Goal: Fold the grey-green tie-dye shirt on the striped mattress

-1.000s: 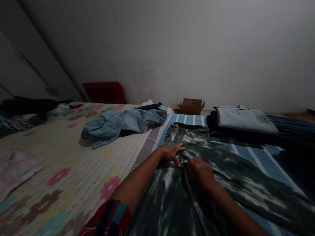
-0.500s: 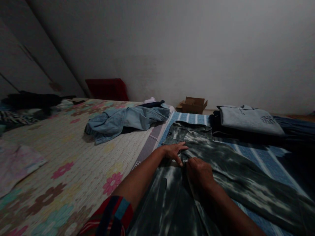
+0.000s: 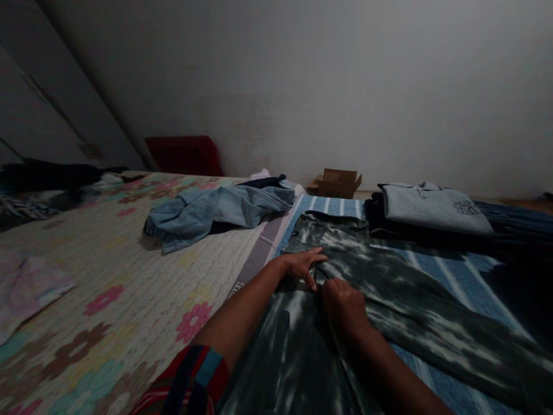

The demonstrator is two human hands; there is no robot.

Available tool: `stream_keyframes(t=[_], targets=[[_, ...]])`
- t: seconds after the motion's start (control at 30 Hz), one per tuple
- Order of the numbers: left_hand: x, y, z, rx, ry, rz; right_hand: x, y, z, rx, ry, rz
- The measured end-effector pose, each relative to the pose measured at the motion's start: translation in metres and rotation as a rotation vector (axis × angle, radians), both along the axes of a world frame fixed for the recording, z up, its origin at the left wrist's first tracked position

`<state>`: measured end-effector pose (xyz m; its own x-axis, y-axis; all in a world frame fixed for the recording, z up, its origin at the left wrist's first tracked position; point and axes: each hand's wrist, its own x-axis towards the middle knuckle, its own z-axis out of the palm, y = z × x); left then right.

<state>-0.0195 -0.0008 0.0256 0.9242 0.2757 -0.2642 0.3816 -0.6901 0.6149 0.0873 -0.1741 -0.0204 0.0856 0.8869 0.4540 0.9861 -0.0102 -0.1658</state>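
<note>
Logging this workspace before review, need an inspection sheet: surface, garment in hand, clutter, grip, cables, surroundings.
Surface: floral cover at left, blue striped cloth at right.
Job's things: mottled green trousers, spread out, one leg stretching right.
Clutter: rumpled light denim garment, folded grey garment on dark clothing, pink garment, dark pile far left.
Grip: left hand open on the trousers; right hand closed on their fabric, fingertips hidden.
Cables: thin line on the left wall, possibly a cable.
Surroundings: pale wall, open cardboard box, red object.

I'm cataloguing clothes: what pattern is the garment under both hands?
Head view, the only one: the garment is mottled dark green-grey with whitish streaks.
</note>
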Motion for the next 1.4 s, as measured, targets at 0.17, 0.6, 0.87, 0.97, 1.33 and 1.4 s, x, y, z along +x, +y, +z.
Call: stream_keyframes(t=[0.17,0.6,0.87,0.97,1.33,1.4], targets=[[0.001,0.0,0.003,0.026,0.029,-0.006,-0.007,-0.009,-0.001,0.106,0.006,-0.006],[0.008,-0.012,0.006,0.061,0.091,0.145,-0.011,-0.016,-0.004,0.138,-0.089,0.037],[0.01,-0.014,0.008,0.103,0.089,0.136,0.012,-0.049,0.007,0.096,-0.026,0.044],[0.009,-0.014,0.012,0.111,0.115,0.114,0.034,-0.077,0.002,0.109,-0.029,0.024],[0.012,-0.014,0.015,0.108,0.15,0.086,0.087,-0.13,-0.014,-0.026,-0.188,-0.09],[0.013,-0.013,0.014,0.116,0.168,0.085,0.088,-0.13,-0.009,-0.068,-0.189,-0.121]])
